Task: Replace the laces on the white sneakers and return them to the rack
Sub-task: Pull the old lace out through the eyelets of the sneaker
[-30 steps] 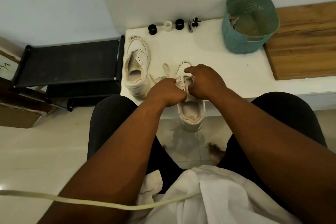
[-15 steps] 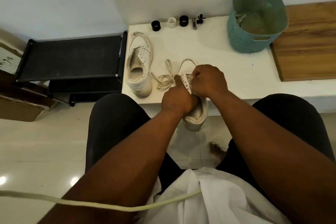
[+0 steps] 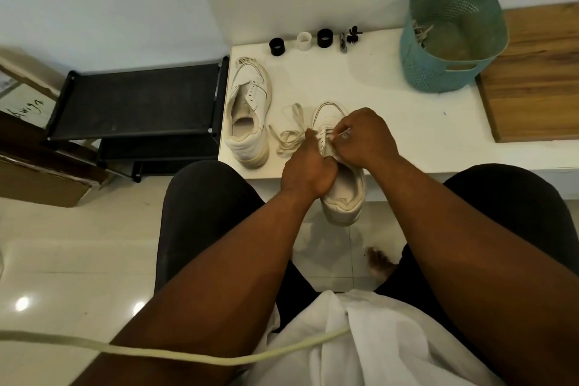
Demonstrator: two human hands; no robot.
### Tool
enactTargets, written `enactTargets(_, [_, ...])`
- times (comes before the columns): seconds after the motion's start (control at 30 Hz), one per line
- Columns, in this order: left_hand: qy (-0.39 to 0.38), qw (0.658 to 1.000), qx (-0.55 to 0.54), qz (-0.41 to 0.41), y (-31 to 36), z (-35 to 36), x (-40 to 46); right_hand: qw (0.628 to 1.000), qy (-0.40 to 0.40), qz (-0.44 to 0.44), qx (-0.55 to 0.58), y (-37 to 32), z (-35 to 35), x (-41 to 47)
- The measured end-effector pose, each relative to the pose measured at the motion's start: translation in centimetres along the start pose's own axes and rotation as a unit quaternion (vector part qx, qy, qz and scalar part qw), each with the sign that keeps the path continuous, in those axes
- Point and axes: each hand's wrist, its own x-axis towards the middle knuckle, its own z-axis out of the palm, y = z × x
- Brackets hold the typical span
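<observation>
Sneaker (image 3: 341,188) being laced sits at the near worktop (image 3: 391,122) edge, heel overhanging toward the person. Left hand (image 3: 308,172) is curled round its left eyelet flap; right hand (image 3: 365,138) is pinched on a lace tip at the eyelets, toe at 12 o'clock of the hands. Loose lace (image 3: 289,135) is piled at 9 o'clock of that sneaker, touching it. Second sneaker (image 3: 249,116), unlaced, is laid at 10 o'clock, just beside the black rack (image 3: 134,100).

Risks, judged:
- The overhanging heel could be tipped off the edge if the lace is pulled hard toward the body.
- An eyelet could be skipped, since the row is hidden by the hands.
- The pile could be snagged or knotted when slack is drawn.
- The lace tip could be lost from the pinch; which eyelet is in work cannot be told.

Writing: a small heel-tab label is seen on the near sneaker, too small to be read. Handwriting on a box (image 3: 25,103) at 9 o'clock is seen, not reliably legible. No brand is readable.
</observation>
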Motion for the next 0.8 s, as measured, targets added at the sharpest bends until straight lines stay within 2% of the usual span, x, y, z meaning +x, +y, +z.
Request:
enactTargets(0.13, [-0.003, 1.0, -0.002, -0.011, -0.6, 0.3, 0.1, 0.999, 0.024, 0.004, -0.041, -0.3, 0.1, 0.2])
enactTargets(0.27, [-0.003, 1.0, 0.007, -0.009, -0.9, 0.4, 0.5, 0.989, 0.109, 0.094, 0.025, 0.9, -0.8, 1.1])
enactTargets(0.33, [-0.002, 1.0, 0.006, -0.006, -1.1, 0.5, 0.8, 0.984, 0.123, 0.119, 0.049, 1.4, -1.2, 1.1])
enactTargets(0.4, [-0.002, 1.0, 0.012, 0.003, -1.0, 0.4, 1.0, 0.988, 0.107, 0.09, 0.064, 1.1, -1.3, 0.4])
enactTargets(0.5, [-0.002, 1.0, 0.021, 0.022, -1.0, 0.5, 1.1, 0.999, 0.037, 0.007, 0.037, 0.1, -0.6, -0.3])
enactTargets(0.63, [0.003, 0.999, 0.033, 0.038, -1.1, 0.7, 1.3, 0.999, -0.017, 0.009, -0.05, -0.6, 0.1, -0.4])
enactTargets(0.73, [-0.003, 0.999, 0.039, 0.03, -1.1, 0.7, 1.3, 0.999, 0.023, 0.007, -0.044, -0.6, 0.0, -0.2])
enactTargets(0.8, [-0.006, 0.999, 0.041, 0.019, -1.0, 0.5, 1.2, 0.994, 0.094, 0.051, 0.017, 0.0, -0.7, 0.3])
